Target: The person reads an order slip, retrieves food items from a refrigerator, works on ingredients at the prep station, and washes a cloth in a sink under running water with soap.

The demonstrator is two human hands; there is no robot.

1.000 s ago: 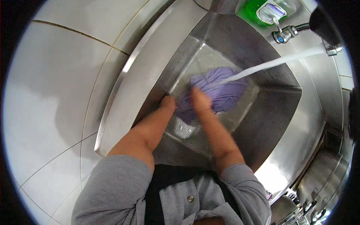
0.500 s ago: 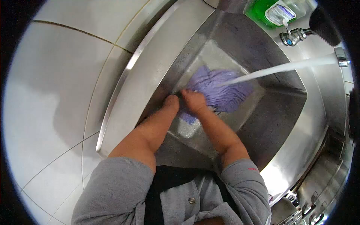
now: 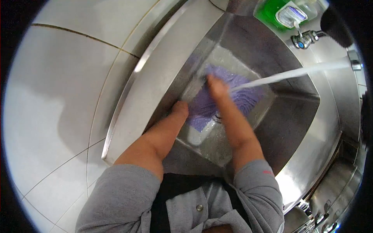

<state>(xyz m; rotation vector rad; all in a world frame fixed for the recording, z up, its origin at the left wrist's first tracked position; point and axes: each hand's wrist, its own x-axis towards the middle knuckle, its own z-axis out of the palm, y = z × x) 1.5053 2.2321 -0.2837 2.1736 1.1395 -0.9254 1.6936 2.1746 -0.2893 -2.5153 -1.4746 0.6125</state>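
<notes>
A wet purple cloth (image 3: pixel 248 99) lies rumpled on the floor of a steel sink (image 3: pixel 289 130), under running water. My left hand (image 3: pixel 180 108) is closed at the cloth's near left edge, its fingertips mostly hidden. Over the upper part of the cloth is my right hand (image 3: pixel 217 86), blurred by motion, so its fingers do not show clearly. The stream of water (image 3: pixel 295 71) from the spout (image 3: pixel 354 60) lands on the cloth close beside the right hand. Part of the drain (image 3: pixel 217 117) shows past the cloth's lower edge.
A bottle of green liquid (image 3: pixel 276 14) stands on the sink's far ledge, beside a tap valve (image 3: pixel 305 40). White tiles (image 3: pixel 50 89) cover the left side. Metal kitchenware (image 3: pixel 334 186) is at the lower right.
My right hand has moved up and to the right across the cloth. Near the drain, the cloth has spread toward the lower left. My left hand has barely moved.
</notes>
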